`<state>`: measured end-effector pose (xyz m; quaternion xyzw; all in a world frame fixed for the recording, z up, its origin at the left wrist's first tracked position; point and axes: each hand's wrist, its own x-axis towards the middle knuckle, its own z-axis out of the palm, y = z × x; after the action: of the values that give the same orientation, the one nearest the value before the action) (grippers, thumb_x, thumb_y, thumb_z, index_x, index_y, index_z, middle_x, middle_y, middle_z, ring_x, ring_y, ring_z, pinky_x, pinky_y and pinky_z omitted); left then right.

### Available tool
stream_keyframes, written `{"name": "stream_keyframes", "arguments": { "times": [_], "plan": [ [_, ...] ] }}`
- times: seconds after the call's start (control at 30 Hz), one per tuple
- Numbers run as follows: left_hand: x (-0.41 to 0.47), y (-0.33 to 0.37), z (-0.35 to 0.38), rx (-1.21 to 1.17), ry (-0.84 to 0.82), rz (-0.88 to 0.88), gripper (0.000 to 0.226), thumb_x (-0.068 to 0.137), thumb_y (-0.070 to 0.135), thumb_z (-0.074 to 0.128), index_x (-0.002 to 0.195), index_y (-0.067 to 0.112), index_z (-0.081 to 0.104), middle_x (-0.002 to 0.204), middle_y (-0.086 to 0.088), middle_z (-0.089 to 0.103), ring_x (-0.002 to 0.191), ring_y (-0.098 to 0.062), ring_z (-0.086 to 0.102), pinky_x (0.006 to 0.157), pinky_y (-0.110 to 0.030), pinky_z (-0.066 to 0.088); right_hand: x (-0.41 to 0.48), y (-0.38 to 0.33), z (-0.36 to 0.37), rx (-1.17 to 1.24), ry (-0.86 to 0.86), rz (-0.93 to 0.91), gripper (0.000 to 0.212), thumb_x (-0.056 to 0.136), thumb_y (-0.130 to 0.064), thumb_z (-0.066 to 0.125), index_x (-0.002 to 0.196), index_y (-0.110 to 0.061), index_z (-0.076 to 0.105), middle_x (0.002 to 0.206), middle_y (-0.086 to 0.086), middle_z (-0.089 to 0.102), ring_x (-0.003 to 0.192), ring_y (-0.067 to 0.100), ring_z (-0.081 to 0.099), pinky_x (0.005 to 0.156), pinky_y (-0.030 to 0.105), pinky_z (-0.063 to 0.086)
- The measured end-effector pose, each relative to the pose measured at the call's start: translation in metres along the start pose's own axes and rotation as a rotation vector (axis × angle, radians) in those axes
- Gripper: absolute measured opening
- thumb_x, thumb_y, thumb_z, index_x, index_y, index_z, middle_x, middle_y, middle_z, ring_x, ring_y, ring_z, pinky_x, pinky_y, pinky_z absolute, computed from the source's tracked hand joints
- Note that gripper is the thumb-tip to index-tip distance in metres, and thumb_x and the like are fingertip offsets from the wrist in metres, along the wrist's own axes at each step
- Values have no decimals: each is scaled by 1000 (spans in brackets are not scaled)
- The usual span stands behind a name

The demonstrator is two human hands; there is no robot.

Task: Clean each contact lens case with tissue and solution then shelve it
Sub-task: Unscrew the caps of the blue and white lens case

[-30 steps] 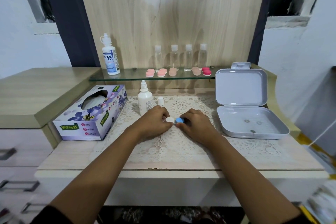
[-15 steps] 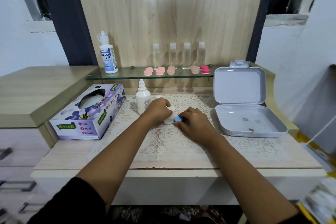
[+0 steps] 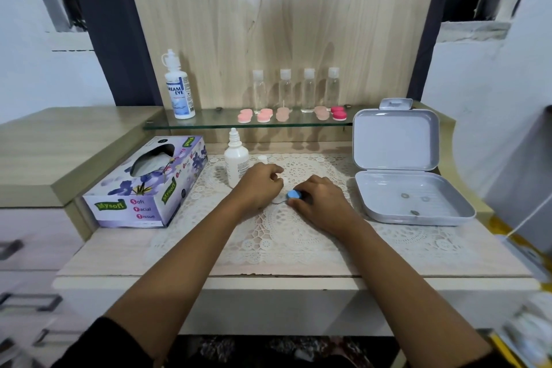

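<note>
Five cases (image 3: 283, 114) sit on the glass shelf (image 3: 209, 121), mid-frame. One blue-capped case (image 3: 294, 195), probably not yet cleaned, lies on the counter (image 3: 119, 251), pinched by the right hand (image 3: 324, 205). The left hand (image 3: 259, 187) is curled, its hold unclear.

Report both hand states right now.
Left hand: fingers curled, contents cannot be told.
Right hand: holding the blue-capped contact lens case.

Home vanity corner: wood-laminate worktop (image 3: 119, 260) with lace doily (image 3: 298, 236), glass shelf (image 3: 215, 122) mid-frame, tissue box (image 3: 143, 188) left, drawers (image 3: 30, 248) lower left.
</note>
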<state>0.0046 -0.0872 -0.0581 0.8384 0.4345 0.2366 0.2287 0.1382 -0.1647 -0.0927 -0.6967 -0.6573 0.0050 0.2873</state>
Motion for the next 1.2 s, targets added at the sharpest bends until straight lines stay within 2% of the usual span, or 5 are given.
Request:
{"name": "stream_keyframes", "arguments": {
  "times": [0.27,0.5,0.67,1.0,1.2],
  "plan": [
    [-31,-18,0,106,-2,145,41,88,26,58,127,14,56,119,-4,55,108,-14,52,89,-21,38,0,-1,-1,3,-6,15,34,86,-41,58,109,-16,66,104,5,60,101,24,51,90,39,42],
    [-31,-26,5,11,46,161,30,84,28,67,110,13,65,105,0,58,93,-6,49,80,-17,35,-1,-2,-2,2,-9,16,35,86,-42,58,110,-17,65,103,3,59,102,22,50,92,39,41],
    [-31,-26,6,-14,63,165,28,84,27,68,108,13,67,99,6,55,91,-5,49,75,-13,35,-1,-3,-3,-28,-9,30,46,80,-56,59,108,-19,66,102,1,58,104,19,47,92,39,39],
    [-30,-27,7,-47,73,168,30,84,23,68,111,11,67,105,1,62,89,-5,51,77,-13,35,1,-3,-4,-13,-32,-21,31,88,-39,59,110,-18,65,106,-1,57,107,19,44,87,35,31],
    [-30,-27,8,-71,80,163,29,84,22,68,110,11,67,105,1,62,88,-5,51,76,-13,35,0,-2,-2,-5,-91,-11,37,93,-34,50,128,-24,54,116,-1,50,117,18,39,98,37,26]
  ]
}}
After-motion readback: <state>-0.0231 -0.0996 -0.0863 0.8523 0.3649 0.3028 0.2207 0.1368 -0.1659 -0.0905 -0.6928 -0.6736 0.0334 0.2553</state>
